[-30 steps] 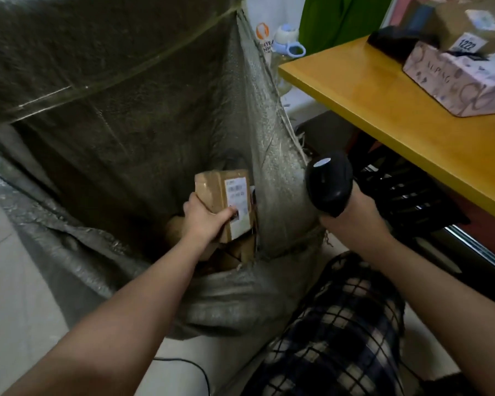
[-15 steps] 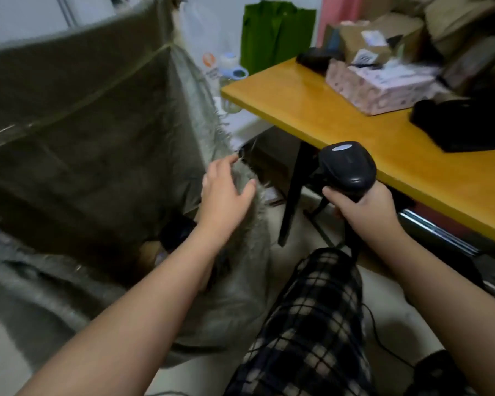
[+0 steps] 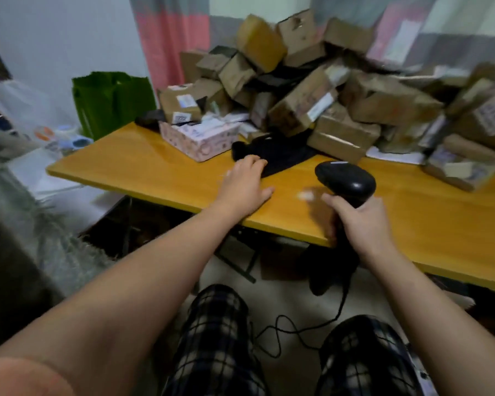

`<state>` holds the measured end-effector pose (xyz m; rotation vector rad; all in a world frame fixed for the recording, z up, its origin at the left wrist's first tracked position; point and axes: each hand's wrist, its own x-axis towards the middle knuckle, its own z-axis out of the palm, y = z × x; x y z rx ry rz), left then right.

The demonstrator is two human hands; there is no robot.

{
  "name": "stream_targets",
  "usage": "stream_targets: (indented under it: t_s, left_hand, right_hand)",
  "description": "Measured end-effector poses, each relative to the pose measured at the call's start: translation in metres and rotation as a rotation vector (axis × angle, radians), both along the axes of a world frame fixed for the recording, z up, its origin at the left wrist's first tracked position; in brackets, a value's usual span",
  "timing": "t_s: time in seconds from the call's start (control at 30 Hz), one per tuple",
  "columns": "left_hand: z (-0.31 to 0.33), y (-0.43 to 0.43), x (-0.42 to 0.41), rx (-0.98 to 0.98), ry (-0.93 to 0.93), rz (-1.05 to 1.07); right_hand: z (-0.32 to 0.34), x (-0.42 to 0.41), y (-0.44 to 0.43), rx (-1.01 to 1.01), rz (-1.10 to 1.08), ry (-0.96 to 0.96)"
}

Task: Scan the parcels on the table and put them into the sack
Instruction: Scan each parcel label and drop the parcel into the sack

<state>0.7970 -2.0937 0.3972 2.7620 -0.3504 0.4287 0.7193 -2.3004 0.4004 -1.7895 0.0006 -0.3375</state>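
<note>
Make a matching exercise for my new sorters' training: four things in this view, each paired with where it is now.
Things:
1. scanner
2. pink box
3. green bag
4. black parcel

Places:
A. off the table, past its left end
B. gripped in the right hand
C. on the table, right by the left hand
D. on the table, left of the brown parcels

Pairs: 1-B, 2-D, 3-A, 4-C

Home parcel-sorting corner.
Taped brown parcels (image 3: 383,101) heaped on yellow table (image 3: 155,167); curtain (image 3: 169,38) behind, green bag (image 3: 112,101) by wall.
</note>
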Motion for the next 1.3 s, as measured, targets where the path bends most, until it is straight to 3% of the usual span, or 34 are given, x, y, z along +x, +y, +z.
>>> stream_targets:
  t_s: [0.07, 0.17, 0.3, 0.53, 0.63, 0.77, 0.9, 1.0, 1.2, 1.3]
  left_hand:
    - [0.007, -0.013, 0.026, 0.164, 0.098, 0.024]
    - [0.017, -0.020, 0.045, 0.215, 0.230, 0.064]
    - [0.025, -0.008, 0.036, 0.338, 0.099, 0.041]
    - [0.019, 0.012, -0.033, -0.009, -0.094, -0.179]
    - [0.014, 0.029, -0.060, 0.070, -0.187, -0.088]
    - [0.017, 0.041, -0.075, 0.426, -0.058, 0.155]
    - [0.011, 0.021, -0.076, 0.387, 0.002, -0.121]
    - [0.009, 0.014, -0.072, 0.440, 0.130, -0.124]
    - [0.020, 0.033, -0.084, 0.658, -0.119, -0.120]
    - [0.044, 0.043, -0.086, 0.424, -0.269, -0.067]
  right_hand:
    - [-0.002, -0.003, -0.007, 0.122, 0.006, 0.030]
    - [-0.006, -0.003, -0.008, 0.156, 0.009, 0.038]
    - [-0.009, -0.006, -0.008, 0.159, 0.013, 0.022]
    - [-0.006, -0.006, -0.006, 0.157, 0.016, 0.021]
    - [-0.006, -0.008, -0.004, 0.139, 0.002, 0.001]
    - [-0.006, -0.008, -0.004, 0.132, 0.012, -0.009]
    - [-0.004, -0.009, -0.004, 0.139, 0.014, 0.008]
    - [-0.005, -0.009, -0.005, 0.138, 0.010, 0.020]
    - [-0.002, -0.013, -0.005, 0.113, 0.033, 0.035]
    - [0.006, -0.013, -0.003, 0.036, 0.103, 0.011]
